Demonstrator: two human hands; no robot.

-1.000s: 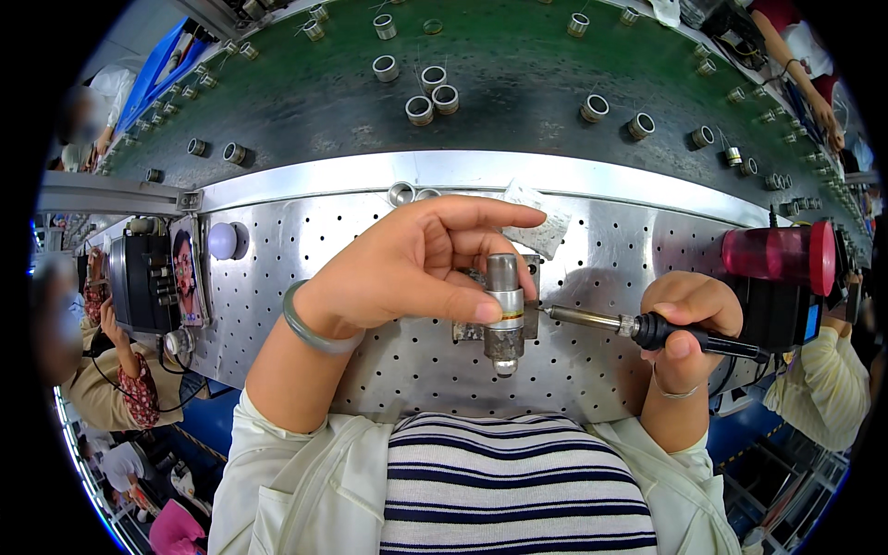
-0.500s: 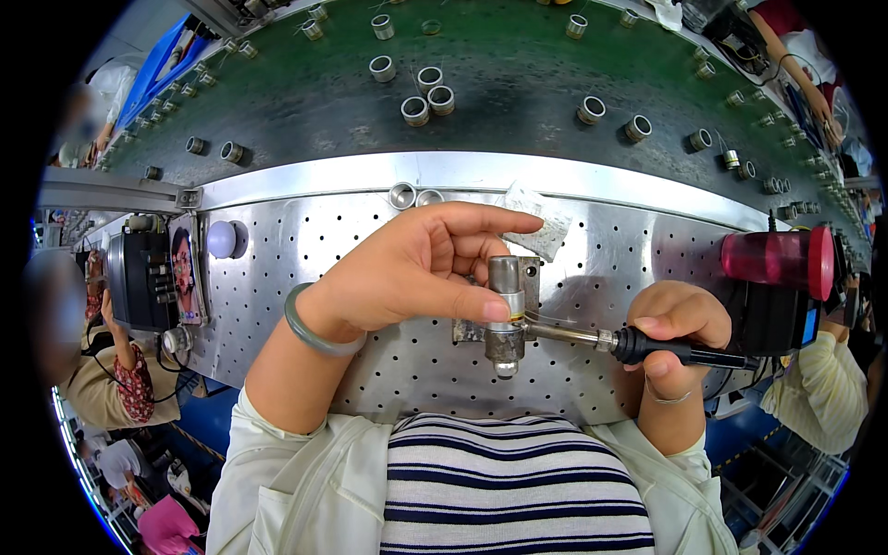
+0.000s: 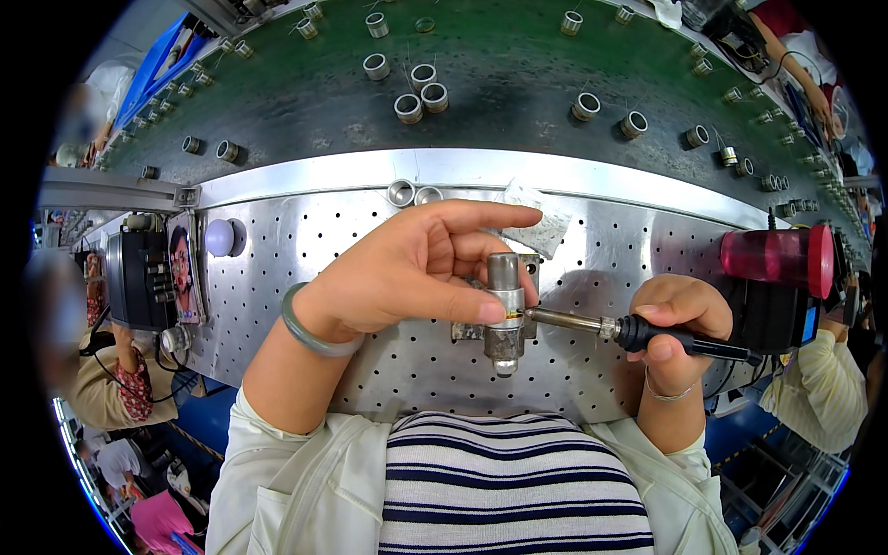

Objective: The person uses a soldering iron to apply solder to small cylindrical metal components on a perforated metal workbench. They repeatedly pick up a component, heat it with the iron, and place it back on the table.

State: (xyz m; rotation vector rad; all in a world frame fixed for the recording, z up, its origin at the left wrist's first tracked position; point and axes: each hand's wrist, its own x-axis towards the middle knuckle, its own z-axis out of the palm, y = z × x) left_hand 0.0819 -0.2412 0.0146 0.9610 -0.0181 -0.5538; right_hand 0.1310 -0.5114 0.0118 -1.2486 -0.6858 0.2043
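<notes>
At the middle of the bench, my left hand (image 3: 402, 273) pinches a silvery metal ring (image 3: 512, 300) between thumb and fingers, the index finger stretched out above. The ring sits around an upright-looking steel post (image 3: 503, 270) on a metal fixture (image 3: 504, 346). A thin yellow band shows on the ring beside my thumb. My right hand (image 3: 680, 319) grips the black handle of a soldering iron (image 3: 569, 320). Its tip reaches the ring's right side; whether it touches cannot be told.
Two metal rings (image 3: 400, 192) stand at the perforated metal bench's (image 3: 277, 277) far edge, beside a crumpled whitish sheet (image 3: 546, 227). Beyond lies a green belt (image 3: 305, 102) with several rings trailing thin wires. A pink container (image 3: 777, 257) stands right; a black device (image 3: 139, 277) left. Co-workers sit both sides.
The soldering iron's tip has moved slightly up along the ring's right side. A left fingertip now shows right of the post. Rings on the belt have shifted slightly left in view.
</notes>
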